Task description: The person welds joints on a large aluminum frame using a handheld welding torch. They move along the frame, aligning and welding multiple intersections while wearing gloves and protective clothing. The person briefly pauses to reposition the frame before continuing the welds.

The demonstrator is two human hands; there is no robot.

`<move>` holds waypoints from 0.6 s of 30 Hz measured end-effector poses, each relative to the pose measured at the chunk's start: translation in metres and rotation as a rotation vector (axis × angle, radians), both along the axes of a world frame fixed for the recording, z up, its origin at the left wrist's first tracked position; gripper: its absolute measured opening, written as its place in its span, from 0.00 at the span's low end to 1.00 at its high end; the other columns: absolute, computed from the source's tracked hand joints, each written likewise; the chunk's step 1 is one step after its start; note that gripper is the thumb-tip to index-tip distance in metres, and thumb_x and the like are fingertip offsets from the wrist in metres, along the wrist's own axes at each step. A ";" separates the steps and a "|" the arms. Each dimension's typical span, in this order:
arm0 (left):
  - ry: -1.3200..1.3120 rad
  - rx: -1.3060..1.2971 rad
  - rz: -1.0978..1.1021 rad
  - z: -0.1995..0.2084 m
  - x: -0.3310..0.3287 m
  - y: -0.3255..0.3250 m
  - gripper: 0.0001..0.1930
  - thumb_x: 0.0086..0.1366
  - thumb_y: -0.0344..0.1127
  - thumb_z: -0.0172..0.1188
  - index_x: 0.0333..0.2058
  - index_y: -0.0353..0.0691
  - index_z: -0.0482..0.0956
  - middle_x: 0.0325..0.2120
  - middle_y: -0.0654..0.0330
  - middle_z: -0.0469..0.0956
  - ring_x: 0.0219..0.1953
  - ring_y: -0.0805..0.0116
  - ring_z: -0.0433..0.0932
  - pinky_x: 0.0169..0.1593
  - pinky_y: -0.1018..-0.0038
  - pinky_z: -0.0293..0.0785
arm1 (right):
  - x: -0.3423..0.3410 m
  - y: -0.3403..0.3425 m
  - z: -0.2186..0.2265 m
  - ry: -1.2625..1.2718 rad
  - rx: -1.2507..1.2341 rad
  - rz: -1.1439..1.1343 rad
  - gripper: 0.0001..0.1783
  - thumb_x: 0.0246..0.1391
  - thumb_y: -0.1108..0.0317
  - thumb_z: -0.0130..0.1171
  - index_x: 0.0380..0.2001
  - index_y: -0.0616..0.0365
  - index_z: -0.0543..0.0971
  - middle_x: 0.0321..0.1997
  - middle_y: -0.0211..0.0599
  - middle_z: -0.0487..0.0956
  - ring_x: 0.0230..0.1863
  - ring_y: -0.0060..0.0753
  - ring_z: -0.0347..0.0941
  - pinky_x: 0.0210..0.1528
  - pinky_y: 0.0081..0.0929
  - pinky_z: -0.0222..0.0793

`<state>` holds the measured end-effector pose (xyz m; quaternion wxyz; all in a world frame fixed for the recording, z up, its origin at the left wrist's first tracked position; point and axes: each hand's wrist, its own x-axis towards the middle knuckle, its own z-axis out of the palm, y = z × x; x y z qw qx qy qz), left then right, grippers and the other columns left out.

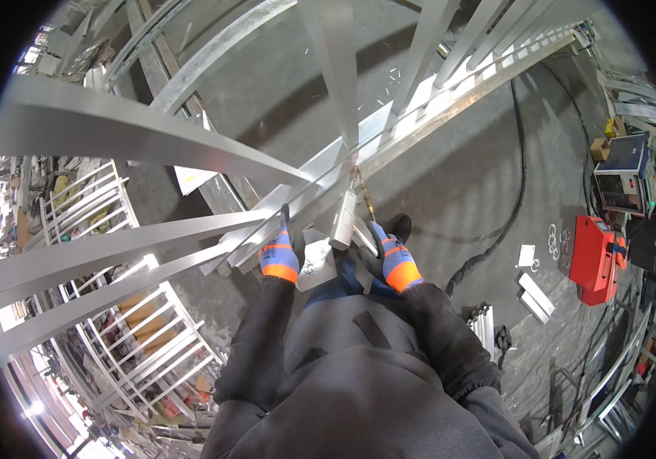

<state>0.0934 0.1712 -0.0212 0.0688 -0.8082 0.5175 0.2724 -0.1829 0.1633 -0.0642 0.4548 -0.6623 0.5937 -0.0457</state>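
My right hand (393, 260), in a blue, orange and dark glove, is closed around what looks like a handheld welding gun (344, 219). The gun has a silver box-shaped body and a thin brass-coloured tube (365, 195) along its right side. Its tip end lies at a long metal rail (401, 147), close to the foot of an upright bar (336, 73). In a matching glove, my left hand (278, 256) is at the rail's near edge, further left, one finger stretched forward along it. Its other fingers are partly hidden. A marked pale sheet (317, 260) is between my hands.
Several wide flat metal bars (144, 134) rise from the rail towards me and to the left. A thick black hose (489, 256) runs over the floor at right. Further right are a red case (594, 260) and a machine cabinet (623, 180). White barred frames (148, 344) are at left.
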 end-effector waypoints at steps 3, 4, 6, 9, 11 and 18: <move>-0.071 -0.068 -0.030 0.003 0.019 0.019 0.44 0.70 0.51 0.54 0.78 0.59 0.39 0.35 0.42 0.85 0.36 0.39 0.84 0.46 0.48 0.76 | 0.023 0.003 0.004 -0.013 -0.028 0.003 0.39 0.60 0.53 0.62 0.72 0.49 0.64 0.57 0.62 0.77 0.55 0.66 0.76 0.59 0.50 0.71; -0.031 -0.111 -0.010 0.003 0.025 0.021 0.42 0.71 0.50 0.53 0.78 0.54 0.42 0.35 0.41 0.85 0.36 0.40 0.84 0.47 0.49 0.76 | 0.028 0.003 0.006 0.014 0.007 0.024 0.40 0.61 0.58 0.60 0.74 0.47 0.61 0.59 0.62 0.75 0.56 0.65 0.76 0.59 0.49 0.72; -0.033 -0.117 -0.045 0.001 0.033 0.022 0.41 0.72 0.50 0.52 0.77 0.50 0.45 0.34 0.42 0.85 0.37 0.41 0.84 0.47 0.49 0.76 | 0.040 0.000 0.008 -0.004 -0.013 0.005 0.41 0.61 0.60 0.61 0.76 0.45 0.59 0.59 0.62 0.75 0.57 0.64 0.76 0.58 0.49 0.73; -0.084 -0.017 -0.085 -0.002 0.040 0.020 0.41 0.73 0.52 0.52 0.77 0.44 0.48 0.34 0.44 0.86 0.38 0.42 0.84 0.49 0.49 0.76 | 0.055 -0.007 0.008 0.047 -0.032 -0.021 0.42 0.60 0.59 0.62 0.76 0.43 0.60 0.59 0.62 0.75 0.56 0.64 0.76 0.59 0.49 0.73; -0.097 0.014 -0.115 -0.001 0.043 0.019 0.41 0.73 0.53 0.51 0.77 0.44 0.47 0.33 0.44 0.86 0.39 0.42 0.84 0.50 0.49 0.76 | 0.064 -0.012 0.007 0.095 0.007 -0.044 0.43 0.59 0.61 0.62 0.76 0.41 0.59 0.59 0.61 0.76 0.57 0.62 0.76 0.60 0.48 0.72; -0.083 -0.043 -0.193 -0.001 0.048 0.020 0.42 0.74 0.54 0.50 0.77 0.43 0.46 0.32 0.44 0.86 0.38 0.42 0.85 0.48 0.50 0.76 | 0.079 -0.015 0.003 0.142 0.042 -0.093 0.42 0.61 0.70 0.55 0.77 0.40 0.58 0.60 0.59 0.77 0.60 0.60 0.75 0.62 0.47 0.72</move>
